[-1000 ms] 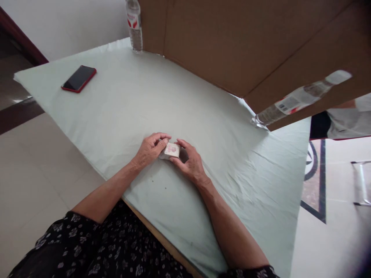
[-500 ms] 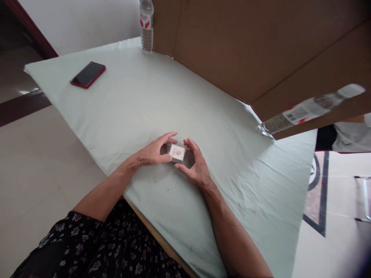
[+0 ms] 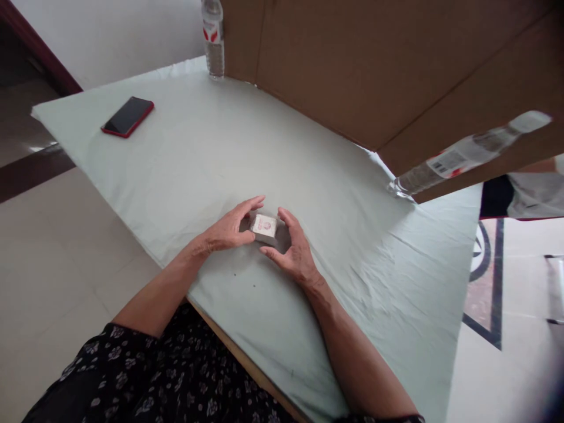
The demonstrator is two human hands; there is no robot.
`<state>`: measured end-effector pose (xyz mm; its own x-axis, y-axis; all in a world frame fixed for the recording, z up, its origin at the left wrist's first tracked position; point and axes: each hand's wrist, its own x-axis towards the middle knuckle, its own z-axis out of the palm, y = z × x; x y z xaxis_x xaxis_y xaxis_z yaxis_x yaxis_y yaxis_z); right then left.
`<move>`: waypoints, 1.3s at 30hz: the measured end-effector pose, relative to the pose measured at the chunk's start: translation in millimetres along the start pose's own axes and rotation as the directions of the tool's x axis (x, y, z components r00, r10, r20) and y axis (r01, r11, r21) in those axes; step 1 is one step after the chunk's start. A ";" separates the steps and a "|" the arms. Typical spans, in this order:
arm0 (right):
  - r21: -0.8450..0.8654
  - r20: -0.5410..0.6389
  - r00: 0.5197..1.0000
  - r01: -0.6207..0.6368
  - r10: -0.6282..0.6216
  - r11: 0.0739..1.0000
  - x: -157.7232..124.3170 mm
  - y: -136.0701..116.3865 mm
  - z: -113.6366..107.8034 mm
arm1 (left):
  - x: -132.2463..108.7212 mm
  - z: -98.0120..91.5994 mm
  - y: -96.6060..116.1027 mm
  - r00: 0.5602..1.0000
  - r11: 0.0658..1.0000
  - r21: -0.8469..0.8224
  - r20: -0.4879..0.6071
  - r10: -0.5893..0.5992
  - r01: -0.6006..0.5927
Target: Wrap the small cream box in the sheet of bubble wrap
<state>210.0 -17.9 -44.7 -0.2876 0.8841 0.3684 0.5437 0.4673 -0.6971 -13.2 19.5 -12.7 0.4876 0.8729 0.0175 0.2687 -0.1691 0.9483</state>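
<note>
A small block-shaped stack [image 3: 265,225], probably a deck of playing cards, lies on the pale green tablecloth [image 3: 282,158]. Its top is white with a pinkish print, and its side looks grey. To its left, my left hand [image 3: 230,228] is open and curved, the thumb tip right at the stack's near left corner. Whether that thumb touches it I cannot tell. On the other side my right hand [image 3: 294,249] curves open, thumb and fingers apart, with a small gap between palm and stack. Neither hand grips it.
A phone [image 3: 127,117] in a red case lies at the far left. Brown cardboard panels [image 3: 335,64] stand along the back, with a water bottle [image 3: 214,44] at the left end and another bottle [image 3: 458,161] at the right. Part of a person [image 3: 535,194] shows beyond the right edge.
The view has shifted slightly. Both hands stay around the stack, with the right fingertips a touch farther from it. The stack stays on the cloth.
</note>
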 end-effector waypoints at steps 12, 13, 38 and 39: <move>0.052 0.009 0.996 -0.090 0.090 0.995 2.0 -1.7 -3.2 | 1.4 4.0 -1.5 0.998 0.993 0.094 0.027 0.065 -0.067; 0.047 -0.004 0.997 -0.072 0.072 0.996 2.8 -3.2 -6.1 | 1.4 4.1 -2.1 0.998 0.993 0.099 0.027 0.062 -0.064; -0.372 0.010 0.979 0.194 -0.205 0.908 57.4 -22.3 -12.4 | 1.1 10.0 12.6 0.997 0.984 0.176 -0.073 0.003 0.010; -0.373 0.014 0.982 0.181 -0.190 0.910 59.3 -22.6 -13.3 | 1.4 11.4 13.4 0.997 0.984 0.178 -0.077 -0.009 0.022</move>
<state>191.1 23.9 1.1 -0.3964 0.7791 0.4857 0.7368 0.5856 -0.3380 0.5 13.2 -3.6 0.4197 0.9070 0.0337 0.4230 -0.2283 0.8769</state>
